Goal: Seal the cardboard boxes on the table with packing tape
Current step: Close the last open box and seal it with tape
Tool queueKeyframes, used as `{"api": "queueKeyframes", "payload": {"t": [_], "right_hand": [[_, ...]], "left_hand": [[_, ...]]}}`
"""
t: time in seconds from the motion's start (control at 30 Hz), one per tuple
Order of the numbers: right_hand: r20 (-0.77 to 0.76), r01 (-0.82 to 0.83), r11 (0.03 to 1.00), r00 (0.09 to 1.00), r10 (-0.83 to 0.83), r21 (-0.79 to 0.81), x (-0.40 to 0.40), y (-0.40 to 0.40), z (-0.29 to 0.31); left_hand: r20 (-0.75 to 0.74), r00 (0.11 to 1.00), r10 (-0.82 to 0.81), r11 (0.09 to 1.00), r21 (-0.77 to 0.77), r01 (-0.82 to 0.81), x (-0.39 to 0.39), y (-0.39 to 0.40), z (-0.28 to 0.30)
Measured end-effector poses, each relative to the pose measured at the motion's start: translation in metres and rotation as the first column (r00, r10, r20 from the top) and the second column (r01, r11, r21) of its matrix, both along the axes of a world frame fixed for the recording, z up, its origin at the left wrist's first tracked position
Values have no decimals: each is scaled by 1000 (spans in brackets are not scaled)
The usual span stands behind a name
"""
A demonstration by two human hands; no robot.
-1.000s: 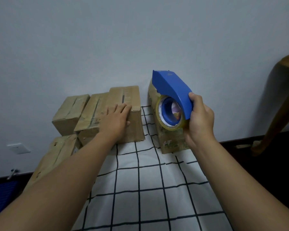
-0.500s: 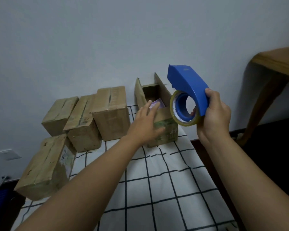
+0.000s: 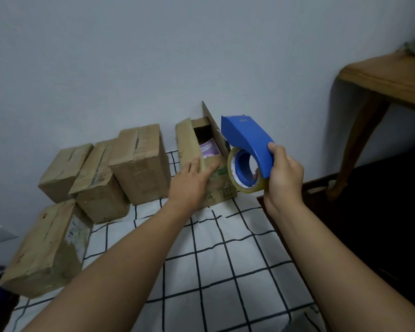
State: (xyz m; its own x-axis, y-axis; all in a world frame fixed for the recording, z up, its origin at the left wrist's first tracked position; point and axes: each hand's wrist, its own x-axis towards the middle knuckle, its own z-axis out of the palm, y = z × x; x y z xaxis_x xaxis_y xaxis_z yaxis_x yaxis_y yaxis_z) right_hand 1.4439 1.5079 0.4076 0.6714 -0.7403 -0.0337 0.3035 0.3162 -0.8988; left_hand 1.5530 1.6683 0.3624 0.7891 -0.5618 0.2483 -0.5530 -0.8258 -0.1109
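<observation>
The right hand (image 3: 284, 178) grips the blue tape dispenser (image 3: 247, 142) by the rear of its curved handle, thumb on top, fingers wrapped beneath. The dispenser is held in the air, just right of the open cardboard box (image 3: 205, 161). Its roll of clear packing tape (image 3: 243, 172) sits on a blue hub and overlaps the box's front right corner in the view; whether it touches the box cannot be told.

The left hand (image 3: 189, 185) lies open, palm down, on the near left part of the open box, fingers extended onto the box's left flap (image 3: 188, 142). That flap leans inward; the right flap (image 3: 213, 127) stands upright. Inside the box, a purple-and-white printed item (image 3: 210, 149) is visible.

The open box stands at the far right of the surface (image 3: 213, 259), which is covered by a white cloth with a black grid pattern. To its left, three closed boxes stand in a row against the wall (image 3: 153, 56): the nearest one (image 3: 139, 161), a middle one (image 3: 98, 180) and a far-left one (image 3: 62, 171), each touching its neighbour. A fifth box (image 3: 46, 250) lies nearer the camera at the left edge of the surface.

A wooden table (image 3: 383, 77) stands to the right, well apart from the boxes.
</observation>
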Motion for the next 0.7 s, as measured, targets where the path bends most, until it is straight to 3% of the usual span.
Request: {"api": "queueKeyframes", "payload": {"t": [0.23, 0.4, 0.7], "right_hand": [[34, 22, 1000, 999, -21, -11, -21, 0, 25], [66, 19, 1000, 998, -18, -17, -64, 10, 45], [47, -62, 997, 997, 60, 49, -141, 68, 30]], "left_hand": [[87, 996, -36, 999, 22, 35, -51, 28, 9], [53, 997, -56, 998, 22, 55, -121, 69, 16], [71, 979, -189, 981, -20, 191, -257, 146, 13]]}}
